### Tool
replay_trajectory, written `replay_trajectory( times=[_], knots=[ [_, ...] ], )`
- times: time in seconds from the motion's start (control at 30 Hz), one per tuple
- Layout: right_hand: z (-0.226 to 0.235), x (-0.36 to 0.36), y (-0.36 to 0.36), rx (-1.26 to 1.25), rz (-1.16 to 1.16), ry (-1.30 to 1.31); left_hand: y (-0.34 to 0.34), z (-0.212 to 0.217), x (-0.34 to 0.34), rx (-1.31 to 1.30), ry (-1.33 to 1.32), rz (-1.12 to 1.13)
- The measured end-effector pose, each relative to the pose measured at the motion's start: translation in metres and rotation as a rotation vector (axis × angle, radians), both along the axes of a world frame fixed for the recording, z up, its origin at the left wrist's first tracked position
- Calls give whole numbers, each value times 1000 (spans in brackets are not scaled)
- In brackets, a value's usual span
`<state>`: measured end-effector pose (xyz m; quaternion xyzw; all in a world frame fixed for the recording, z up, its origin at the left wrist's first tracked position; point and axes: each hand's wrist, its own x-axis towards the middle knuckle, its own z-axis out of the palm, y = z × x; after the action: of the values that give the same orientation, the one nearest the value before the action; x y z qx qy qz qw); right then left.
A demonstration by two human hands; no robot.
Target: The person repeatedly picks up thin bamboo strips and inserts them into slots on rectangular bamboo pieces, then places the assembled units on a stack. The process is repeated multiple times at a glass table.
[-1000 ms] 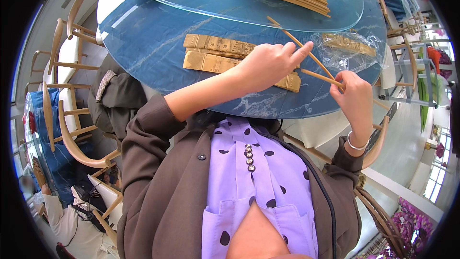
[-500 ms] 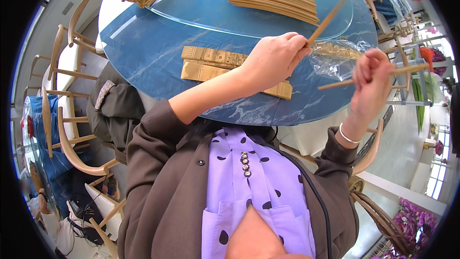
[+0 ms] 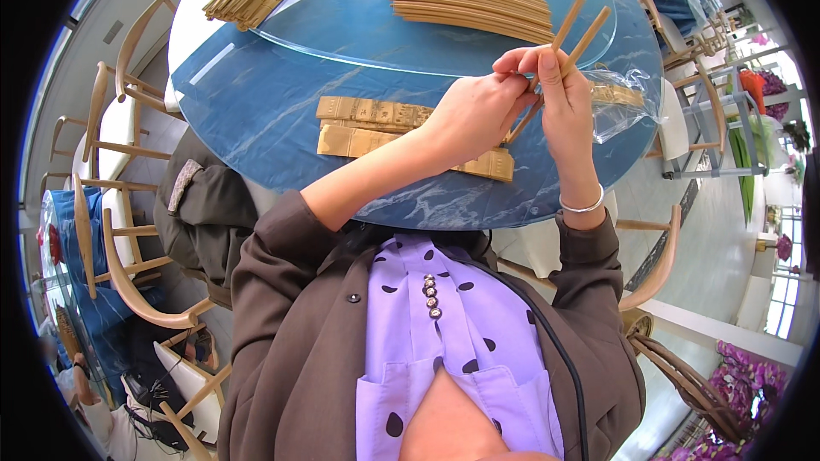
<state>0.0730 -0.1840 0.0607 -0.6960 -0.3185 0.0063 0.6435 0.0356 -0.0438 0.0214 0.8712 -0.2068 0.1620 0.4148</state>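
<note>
Two slim tan wooden chopsticks (image 3: 588, 38), apart moments ago, now paired, clamped by right hand (image 3: 567, 107) fingers; left hand (image 3: 483, 115) fingers' grip unclear

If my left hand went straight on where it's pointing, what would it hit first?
Most likely your right hand and the two thin sticks in its grip. Your left hand points toward them, and the hands sit so close in this view that whether they touch is hard to tell.

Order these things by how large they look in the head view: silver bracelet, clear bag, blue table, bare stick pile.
1. Blue table
2. Bare stick pile
3. Clear bag, partly behind the right hand
4. Silver bracelet
</note>
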Motion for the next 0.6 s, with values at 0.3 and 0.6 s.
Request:
replay_trajectory(
  times=[0.3,0.6],
  knots=[
    [-27,6,-46,306,-50,22,51,-14,-12,303,-39,-3],
    [-27,11,-58,392,-205,63,33,-49,-7,547,-146,-76]
  ],
)
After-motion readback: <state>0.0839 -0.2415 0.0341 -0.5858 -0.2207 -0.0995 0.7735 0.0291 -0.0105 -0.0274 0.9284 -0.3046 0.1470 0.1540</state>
